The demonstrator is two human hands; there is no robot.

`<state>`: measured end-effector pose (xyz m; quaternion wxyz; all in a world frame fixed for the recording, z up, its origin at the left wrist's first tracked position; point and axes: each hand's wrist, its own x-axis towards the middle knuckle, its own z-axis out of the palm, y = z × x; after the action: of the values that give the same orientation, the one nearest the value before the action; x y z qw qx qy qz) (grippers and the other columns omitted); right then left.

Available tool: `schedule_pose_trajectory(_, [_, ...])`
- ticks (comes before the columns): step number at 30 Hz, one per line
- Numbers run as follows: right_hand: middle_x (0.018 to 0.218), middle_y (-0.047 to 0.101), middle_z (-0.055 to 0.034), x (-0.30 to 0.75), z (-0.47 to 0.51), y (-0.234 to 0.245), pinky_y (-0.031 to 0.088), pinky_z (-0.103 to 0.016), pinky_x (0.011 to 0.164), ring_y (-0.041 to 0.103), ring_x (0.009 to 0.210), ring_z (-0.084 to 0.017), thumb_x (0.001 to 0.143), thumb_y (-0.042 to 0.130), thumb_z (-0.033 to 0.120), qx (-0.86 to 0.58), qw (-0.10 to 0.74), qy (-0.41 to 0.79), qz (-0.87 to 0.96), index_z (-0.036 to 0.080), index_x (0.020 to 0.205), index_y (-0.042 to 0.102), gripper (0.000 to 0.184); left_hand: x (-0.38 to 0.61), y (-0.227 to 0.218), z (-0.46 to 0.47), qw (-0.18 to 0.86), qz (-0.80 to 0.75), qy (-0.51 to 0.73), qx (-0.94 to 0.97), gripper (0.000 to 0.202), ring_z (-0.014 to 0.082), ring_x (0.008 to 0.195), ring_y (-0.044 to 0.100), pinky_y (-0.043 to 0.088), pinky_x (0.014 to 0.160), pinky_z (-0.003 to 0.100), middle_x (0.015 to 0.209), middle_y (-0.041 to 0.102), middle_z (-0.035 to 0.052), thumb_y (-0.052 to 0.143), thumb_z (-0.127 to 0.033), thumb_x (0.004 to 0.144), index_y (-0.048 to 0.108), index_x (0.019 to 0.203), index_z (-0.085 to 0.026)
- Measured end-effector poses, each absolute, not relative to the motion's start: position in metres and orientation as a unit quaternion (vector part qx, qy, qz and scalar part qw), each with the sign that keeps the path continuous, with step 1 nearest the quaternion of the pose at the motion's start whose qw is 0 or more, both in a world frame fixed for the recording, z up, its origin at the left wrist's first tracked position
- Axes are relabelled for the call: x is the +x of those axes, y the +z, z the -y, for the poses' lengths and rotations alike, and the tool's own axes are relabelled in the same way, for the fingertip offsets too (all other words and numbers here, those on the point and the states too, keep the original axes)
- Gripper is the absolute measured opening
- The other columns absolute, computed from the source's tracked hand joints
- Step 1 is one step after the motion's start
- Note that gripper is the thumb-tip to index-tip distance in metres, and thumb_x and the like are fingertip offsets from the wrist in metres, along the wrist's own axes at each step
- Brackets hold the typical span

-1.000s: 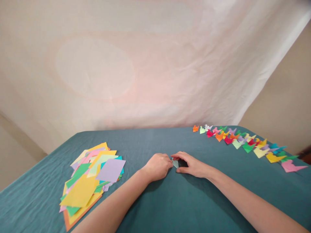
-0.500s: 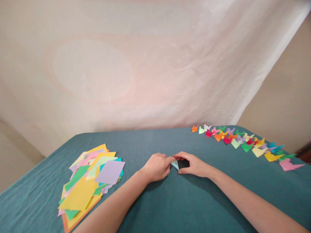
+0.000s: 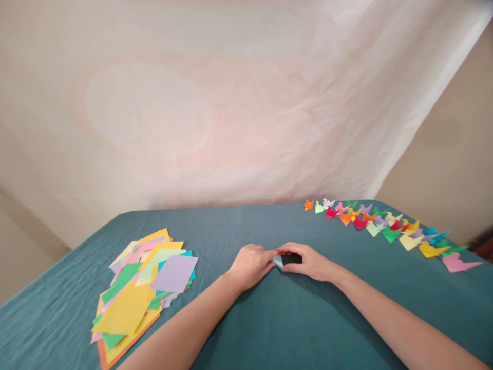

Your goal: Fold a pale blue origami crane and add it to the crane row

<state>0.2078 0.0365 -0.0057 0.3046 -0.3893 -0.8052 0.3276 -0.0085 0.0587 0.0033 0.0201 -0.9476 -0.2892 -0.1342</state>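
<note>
A small folded piece of light blue paper [image 3: 278,261] is held between both hands just above the tablecloth, its far and left parts covered by fingers. My left hand [image 3: 252,264] is closed, pinching the paper's left side with thumb and index finger. From the right, my right hand [image 3: 306,261] curls round it, with fingertips on the upper edge and the thumb at the lower corner. A dark gap shows between that thumb and the fingers.
At left lies a loose pile of coloured paper squares [image 3: 131,303], a lilac square [image 3: 174,274] on top. Several folded paper birds [image 3: 391,234] stand in rows along the right back edge. A dark green cloth [image 3: 308,329] covers the table; a pale sheet [image 3: 231,103] hangs behind.
The left hand's fingers have drawn in and the hand has turned slightly. The right thumb has shifted a little up and left along the paper. Pile and birds stay put.
</note>
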Motion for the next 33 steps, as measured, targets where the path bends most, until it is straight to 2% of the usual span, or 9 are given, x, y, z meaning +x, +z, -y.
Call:
schedule_pose_trajectory(5, [0.105,0.062,-0.0051,0.208,-0.036,-0.005,0.045,-0.032,0.083,0.057,0.093,-0.019,0.077,0.065,0.030,-0.391,0.304,0.323,0.807,0.021,0.112,0.060,0.036,-0.008,0.001,-0.059,-0.009,0.299,-0.158,-0.941,0.021,0.0177,0.081,0.062,0.043,0.073,0.028,0.085,0.068,0.0009,0.046,-0.029,0.090,0.059,0.106,-0.025])
schedule_pose_trajectory(12, [0.098,0.065,-0.0058,0.204,-0.037,-0.008,0.044,-0.031,0.083,0.058,0.092,-0.017,0.089,0.048,0.031,-0.383,0.317,0.263,0.827,0.020,0.104,0.063,0.024,-0.009,0.001,-0.061,-0.056,0.311,-0.181,-0.931,0.021,0.0160,0.082,0.061,0.042,0.074,0.026,0.087,0.068,0.0001,0.045,-0.030,0.091,0.061,0.103,-0.026])
schedule_pose_trajectory(17, [0.095,0.065,-0.0054,0.202,-0.039,-0.015,0.044,-0.032,0.083,0.058,0.090,-0.018,0.090,0.048,0.028,-0.383,0.327,0.224,0.834,0.021,0.098,0.065,0.020,-0.010,0.000,-0.062,-0.072,0.315,-0.188,-0.928,0.021,0.0158,0.081,0.061,0.042,0.074,0.025,0.087,0.068,0.0000,0.045,-0.031,0.091,0.062,0.103,-0.026])
schedule_pose_trajectory(23, [0.091,0.063,-0.0051,0.199,-0.041,-0.017,0.045,-0.030,0.081,0.058,0.087,-0.016,0.089,0.048,0.024,-0.396,0.346,0.229,0.819,0.020,0.087,0.065,0.018,-0.008,0.000,-0.062,-0.098,0.312,-0.208,-0.922,0.019,0.0158,0.083,0.060,0.042,0.076,0.025,0.089,0.068,-0.0007,0.049,-0.032,0.089,0.063,0.100,-0.025])
schedule_pose_trajectory(29, [0.084,0.058,-0.0039,0.195,-0.045,-0.020,0.044,-0.027,0.069,0.056,0.075,-0.015,0.087,0.050,0.024,-0.439,0.348,0.226,0.797,0.018,0.077,0.060,0.015,-0.006,-0.003,-0.065,-0.118,0.336,-0.227,-0.906,0.018,0.0157,0.085,0.059,0.043,0.077,0.024,0.088,0.067,-0.0005,0.055,-0.035,0.085,0.063,0.096,-0.024])
schedule_pose_trajectory(33, [0.082,0.056,-0.0027,0.192,-0.047,-0.024,0.044,-0.026,0.065,0.053,0.071,-0.013,0.086,0.051,0.022,-0.466,0.346,0.222,0.784,0.018,0.072,0.056,0.015,-0.005,-0.007,-0.066,-0.120,0.350,-0.231,-0.900,0.023,0.0162,0.085,0.058,0.044,0.078,0.025,0.089,0.066,-0.0006,0.059,-0.034,0.081,0.060,0.102,-0.024])
